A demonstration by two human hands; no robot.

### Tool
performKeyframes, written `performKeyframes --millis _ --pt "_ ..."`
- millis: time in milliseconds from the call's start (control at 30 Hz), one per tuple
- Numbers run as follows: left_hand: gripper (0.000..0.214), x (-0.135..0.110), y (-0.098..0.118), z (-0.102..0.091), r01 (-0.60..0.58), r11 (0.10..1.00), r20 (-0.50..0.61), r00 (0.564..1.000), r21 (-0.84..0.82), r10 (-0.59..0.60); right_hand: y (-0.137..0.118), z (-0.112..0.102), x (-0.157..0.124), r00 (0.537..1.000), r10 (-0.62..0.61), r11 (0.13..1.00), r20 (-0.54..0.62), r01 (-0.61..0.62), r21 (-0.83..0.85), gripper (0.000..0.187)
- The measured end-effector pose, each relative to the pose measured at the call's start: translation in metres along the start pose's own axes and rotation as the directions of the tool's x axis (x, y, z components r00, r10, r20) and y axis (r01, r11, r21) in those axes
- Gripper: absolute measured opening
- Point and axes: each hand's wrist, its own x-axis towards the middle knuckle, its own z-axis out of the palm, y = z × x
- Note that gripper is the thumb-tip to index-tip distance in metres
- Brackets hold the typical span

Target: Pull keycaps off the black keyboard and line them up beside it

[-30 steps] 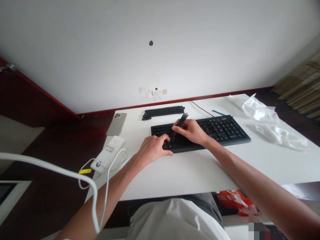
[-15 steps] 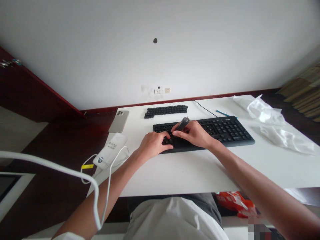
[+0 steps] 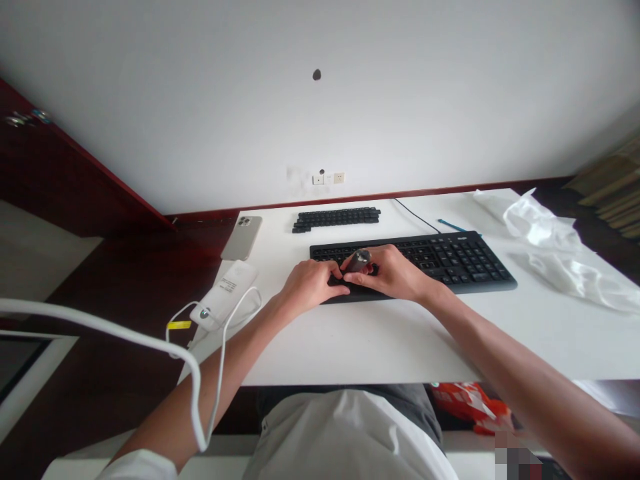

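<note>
Two hands [image 3: 311, 287], dark tool [image 3: 361, 260] between them

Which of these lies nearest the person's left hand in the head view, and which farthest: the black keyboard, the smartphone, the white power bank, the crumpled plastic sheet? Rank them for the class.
From the left hand:
1. Black keyboard: directly under the fingers.
2. Smartphone and white power bank: too close to call, both to the hand's left.
3. Crumpled plastic sheet: far right of the desk.
</note>
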Motion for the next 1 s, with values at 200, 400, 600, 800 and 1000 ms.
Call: performKeyframes --millis 200,400,600,800,1000 --pt "0.027 0.001 -0.001 0.002 -0.005 0.999 -0.009 1.000 -0.045 0.004 0.000 -0.002 0.000 0.999 -0.036 0.999 0.023 0.036 0.010 0.037" --pt "0.022 -0.001 0.000 0.000 -0.008 0.998 -0.019 1.000 -0.065 0.007 -0.001 -0.003 -0.001 0.999 -0.042 0.999 -0.015 0.042 -0.027 0.044" --pt "0.032 0.000 -0.002 0.002 -0.032 0.999 -0.024 0.999 0.008 0.032 -0.006 0.009 0.000 0.994 -0.099 0.986 -0.040 0.093 -0.137 0.044" --pt "0.029 0.002 -0.002 0.005 -0.016 0.997 -0.037 0.999 0.082 0.019 -0.007 0.006 0.002 0.995 -0.097 0.985 -0.008 0.095 -0.142 0.031" --pt "0.019 0.000 0.002 0.003 -0.012 0.997 -0.045 0.999 0.070 0.015 0.006 -0.004 0.002 0.994 -0.070 0.995 0.082 0.075 -0.060 0.020"
